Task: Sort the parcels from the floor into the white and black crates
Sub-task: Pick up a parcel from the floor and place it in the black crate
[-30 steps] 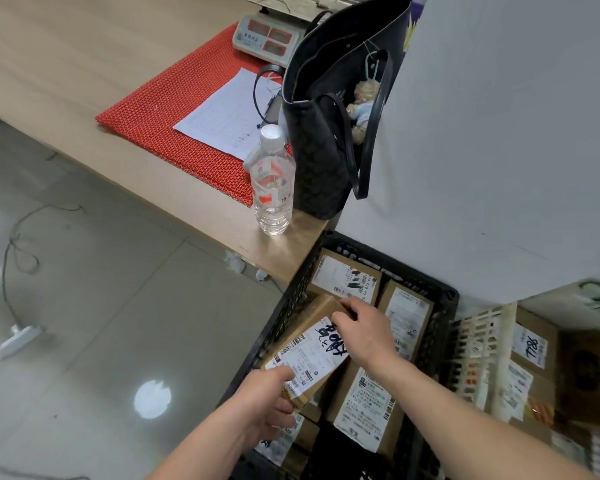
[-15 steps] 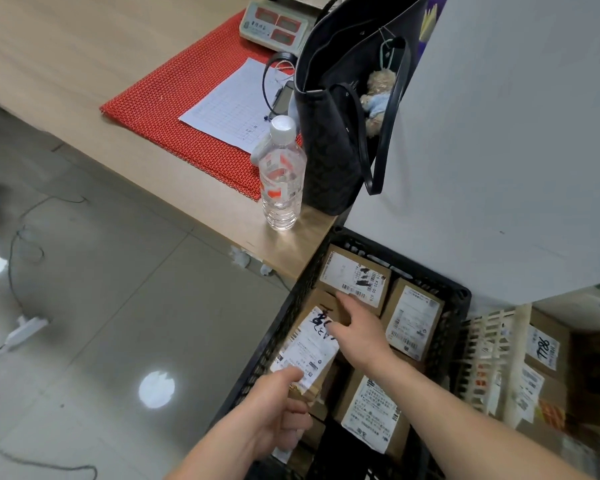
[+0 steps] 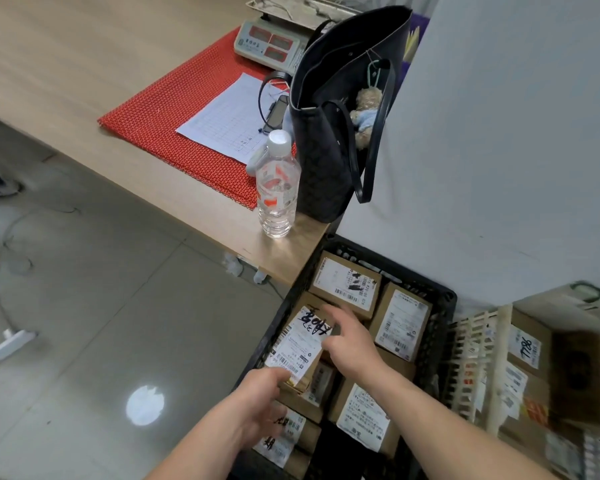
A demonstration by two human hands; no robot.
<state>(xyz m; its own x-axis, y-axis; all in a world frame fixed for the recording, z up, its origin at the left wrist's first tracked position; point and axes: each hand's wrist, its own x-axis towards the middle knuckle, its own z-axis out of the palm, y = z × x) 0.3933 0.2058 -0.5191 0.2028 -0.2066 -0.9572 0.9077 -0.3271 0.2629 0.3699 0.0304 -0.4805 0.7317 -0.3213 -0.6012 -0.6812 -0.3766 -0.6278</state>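
Turned lengthwise since earlier, the labelled parcel (image 3: pixel 300 342) tilts over the black crate's (image 3: pixel 445 306) left row, left hand (image 3: pixel 260 396) pinching its near end, right hand (image 3: pixel 352 342) spread against its side, likely to seat it label-up.

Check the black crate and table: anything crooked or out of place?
The parcel with handwriting on its label lies tilted across the others in the black crate, its near end in the left hand. The water bottle stands upright near the table corner, above the crate.

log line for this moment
step: parcel held over black crate | left hand: holds its near end | right hand: open at far end
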